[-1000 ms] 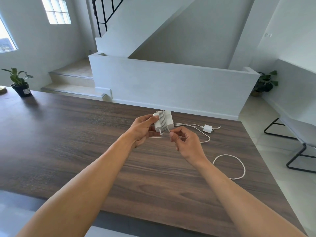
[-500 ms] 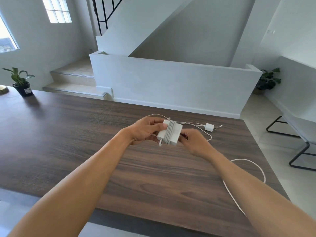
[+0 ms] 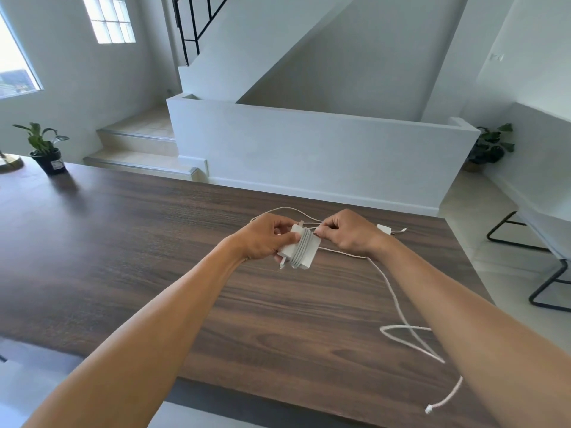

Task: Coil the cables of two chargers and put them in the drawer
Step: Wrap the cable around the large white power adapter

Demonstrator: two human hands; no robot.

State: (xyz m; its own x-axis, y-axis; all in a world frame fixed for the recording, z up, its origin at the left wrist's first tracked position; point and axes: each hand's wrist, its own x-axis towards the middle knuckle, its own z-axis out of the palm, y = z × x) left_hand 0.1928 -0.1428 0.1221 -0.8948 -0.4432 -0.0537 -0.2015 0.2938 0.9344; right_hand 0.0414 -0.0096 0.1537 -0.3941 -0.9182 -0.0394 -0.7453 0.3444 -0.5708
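Note:
My left hand [image 3: 265, 236] grips a white square charger brick [image 3: 298, 251] held just above the dark wooden table [image 3: 123, 257]. Several turns of white cable are wound around the brick. My right hand [image 3: 346, 231] pinches that cable right beside the brick's far edge. The loose cable [image 3: 398, 307] trails to the right under my right forearm, loops on the table and ends in a plug [image 3: 429, 409] near the front edge. A second, smaller white charger [image 3: 384, 229] lies on the table behind my right hand, its thin cable arcing behind both hands. No drawer is visible.
A potted plant [image 3: 46, 149] and a gold round object [image 3: 9, 163] stand at the table's far left. Beyond the table are a low white wall, stairs and another plant [image 3: 491, 146]. A black-legged bench [image 3: 556, 273] stands to the right of the table.
My right hand has moved up from below the brick to its far side, carrying the cable around. The loose cable's loop has slid nearer the front edge, with the plug end now showing.

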